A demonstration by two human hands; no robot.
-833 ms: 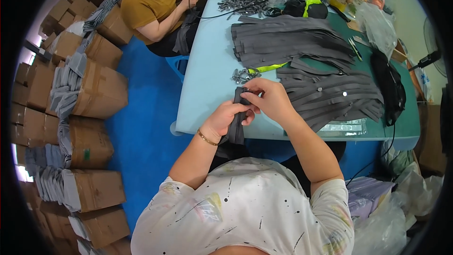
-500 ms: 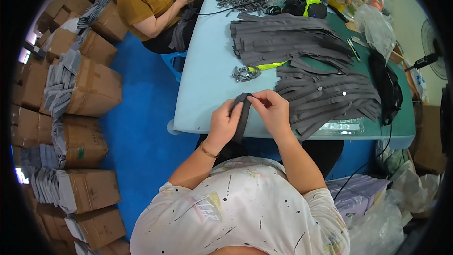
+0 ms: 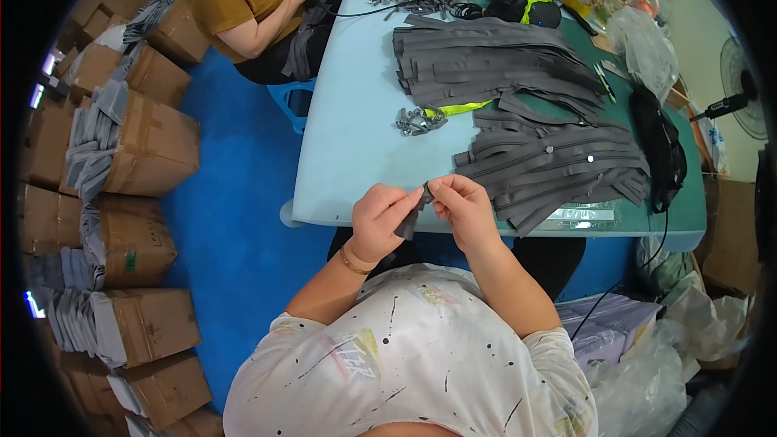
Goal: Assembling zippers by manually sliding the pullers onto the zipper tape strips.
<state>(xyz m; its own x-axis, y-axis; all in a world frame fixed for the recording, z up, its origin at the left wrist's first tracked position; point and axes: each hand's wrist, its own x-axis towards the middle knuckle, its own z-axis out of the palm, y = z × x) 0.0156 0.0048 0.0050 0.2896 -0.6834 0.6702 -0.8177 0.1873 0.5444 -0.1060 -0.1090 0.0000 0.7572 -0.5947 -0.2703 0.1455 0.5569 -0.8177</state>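
By the near edge of the surface [image 3: 348,162], the left hand [image 3: 375,220] and right hand [image 3: 468,214] are pinching a grey strip [image 3: 407,226]; cartons [image 3: 155,146] are standing left of it.

White shirt [image 3: 453,372]: short block-letter print in pale pink over a yellow patch [image 3: 366,354], wearer's left side. Brown carton [image 3: 154,235], left-hand stack: small green label [image 3: 130,260], dark marks too small to read; faint printing on same face, illegible. White bag or sheet [image 3: 717,151], right edge: blue marks, unreadable at this size.
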